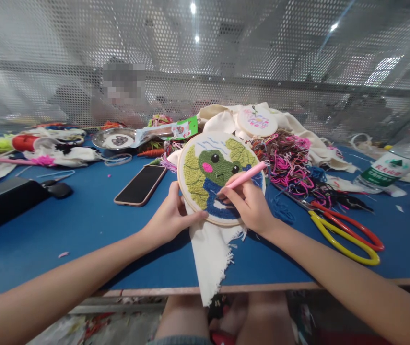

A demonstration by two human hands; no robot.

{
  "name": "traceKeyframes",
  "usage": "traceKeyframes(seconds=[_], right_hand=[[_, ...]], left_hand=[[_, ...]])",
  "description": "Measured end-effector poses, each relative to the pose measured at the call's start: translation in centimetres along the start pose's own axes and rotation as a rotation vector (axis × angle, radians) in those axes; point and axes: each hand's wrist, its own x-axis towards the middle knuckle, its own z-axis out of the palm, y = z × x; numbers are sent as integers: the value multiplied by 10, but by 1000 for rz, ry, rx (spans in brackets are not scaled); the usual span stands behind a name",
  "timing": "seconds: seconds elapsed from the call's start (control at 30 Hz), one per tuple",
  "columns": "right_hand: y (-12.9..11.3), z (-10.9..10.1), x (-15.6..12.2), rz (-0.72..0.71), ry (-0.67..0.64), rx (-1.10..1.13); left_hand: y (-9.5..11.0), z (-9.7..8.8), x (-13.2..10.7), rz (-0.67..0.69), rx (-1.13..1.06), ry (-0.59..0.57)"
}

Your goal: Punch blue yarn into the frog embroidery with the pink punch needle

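Blue desk [82,230] before a perforated metal screen [226,57], head view. Near the middle of the front edge, an embroidery hoop [219,165] stands tilted up, bearing a green frog with leaves and blue stitching. Its loose cloth [210,254] hangs over the front edge. The left hand [170,218] is closed on the hoop's lower left rim. The right hand [250,203] has its fingers clamped on a pink punch needle [246,175], tip against the blue stitching. A dark phone [140,184] lies flat just left of the hoop. Tangled threads [291,160] lie behind it to the right. Scissors [345,235] with yellow and red handles lie toward the right front. A metal dish [114,139] sits toward the back edge, and a bottle [388,167] lies at the right edge.
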Motion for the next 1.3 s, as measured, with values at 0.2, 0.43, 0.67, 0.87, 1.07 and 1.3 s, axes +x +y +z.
traceKeyframes(seconds=[0.2, 0.43, 0.67, 0.87, 1.07, 1.3], right_hand=[[-1, 0, 0, 11, 2, 62], [0, 2, 4, -291, -83, -142], [4, 7, 8, -27, -103, -81], [1, -2, 11, 158, -310, 213], [-5, -12, 8, 51, -384, 106], [-13, -12, -4, -84, -234, -183]], left_hand=[[0, -1, 0, 3, -7, -7], [1, 3, -3, 11, -13, 11], [7, -10, 10, -166, -158, 32], [10, -26, 21, -420, -260, -200], [10, -23, 15, -318, -85, -217], [16, -26, 13, -251, 30, -295]])
